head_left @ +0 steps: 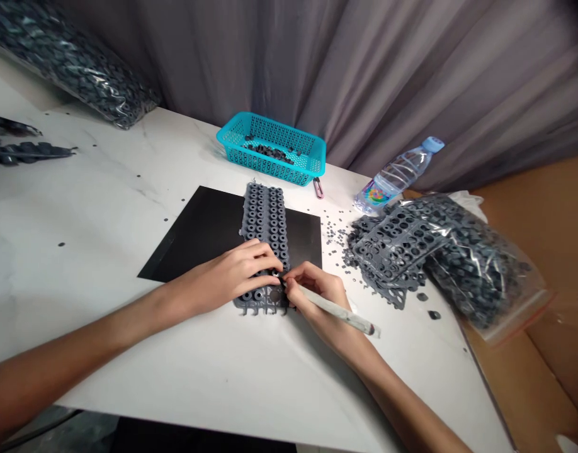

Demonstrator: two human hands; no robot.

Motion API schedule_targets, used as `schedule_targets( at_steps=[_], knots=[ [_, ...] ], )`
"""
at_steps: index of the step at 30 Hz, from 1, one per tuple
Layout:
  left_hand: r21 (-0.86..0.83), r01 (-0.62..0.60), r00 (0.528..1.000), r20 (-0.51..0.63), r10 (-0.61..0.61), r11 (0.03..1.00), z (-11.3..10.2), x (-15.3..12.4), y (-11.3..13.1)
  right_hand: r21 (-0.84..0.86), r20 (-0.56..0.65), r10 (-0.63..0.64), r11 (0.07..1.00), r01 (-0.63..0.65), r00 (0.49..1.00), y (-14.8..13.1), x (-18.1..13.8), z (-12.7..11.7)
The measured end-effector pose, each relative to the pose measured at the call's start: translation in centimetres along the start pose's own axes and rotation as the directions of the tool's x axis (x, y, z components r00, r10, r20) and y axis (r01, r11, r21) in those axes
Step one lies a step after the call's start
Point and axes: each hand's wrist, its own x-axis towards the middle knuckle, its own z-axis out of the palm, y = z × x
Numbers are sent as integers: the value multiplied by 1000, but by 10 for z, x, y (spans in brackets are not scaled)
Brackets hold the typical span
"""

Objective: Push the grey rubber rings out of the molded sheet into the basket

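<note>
A long grey moulded rubber sheet (265, 217) with rows of round, ring-topped parts lies lengthwise across a black mat (201, 226). My left hand (244, 270) rests over its near part, thumb and fingers closed at one of the rings; the fingertips partly hide what they pinch. In my right hand (320, 292) is a white pen-like tool (339, 309), held like a pencil with its tip against the sheet beside my left fingertips. At the near end, some places in the sheet are open holes.
A turquoise basket (272, 170) holding small dark parts stands behind the mat, near a pink cutter (318, 188). On the right are a water bottle (395, 176), punched-out sheets (388, 251), scattered bits and a filled plastic bag (482, 277). Another full bag (76, 63) lies back left.
</note>
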Motion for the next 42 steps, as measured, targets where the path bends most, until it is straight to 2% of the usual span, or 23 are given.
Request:
schedule_targets(
  at_steps=[3,5,7,9,11,14,17,20,26,30,33,35,39,42],
  knots=[
    [141,-78,996,-40,84,987,8,-2,4,-87,-31,-57,995,54,998,-2,-3,5],
    [111,-76,979,-180,95,991,11,-2,6,-120,-55,-85,990,78,995,-2,-4,8],
    [-28,-6,941,-339,-4,1000,9,-1,6,-127,-64,-82,989,73,995,-1,-4,10],
    [-228,104,903,-387,-188,968,4,1,4,-84,-53,-45,996,40,998,0,-4,8],
    [-411,176,898,-306,-317,894,-2,2,0,11,-26,13,1000,-13,1000,2,-4,4],
    [-626,211,900,-175,-399,751,-7,4,-6,195,1,68,979,-67,998,3,-2,-4],
    [-735,224,883,-126,-453,640,-11,5,-7,312,-70,63,949,-38,996,4,1,-13],
    [-771,258,884,-56,-464,583,-13,5,-6,306,-133,70,952,-26,989,8,5,-18],
    [-783,318,897,67,-436,535,-11,3,-10,191,-105,57,981,-37,993,15,4,-17],
    [-808,359,883,131,-451,467,-8,3,-12,143,-113,41,989,-24,993,13,4,-18],
    [-825,354,887,147,-437,441,-9,4,-9,57,-137,-29,998,38,990,10,4,-20],
    [-846,345,893,163,-419,407,-9,5,-5,-42,-147,-126,992,121,981,7,3,-19],
    [-880,353,889,210,-406,318,-8,5,3,-217,-131,-359,920,326,924,0,2,-15],
    [-889,360,882,226,-412,283,-6,6,8,-259,-99,-448,874,411,889,-4,1,-13]
  ],
)
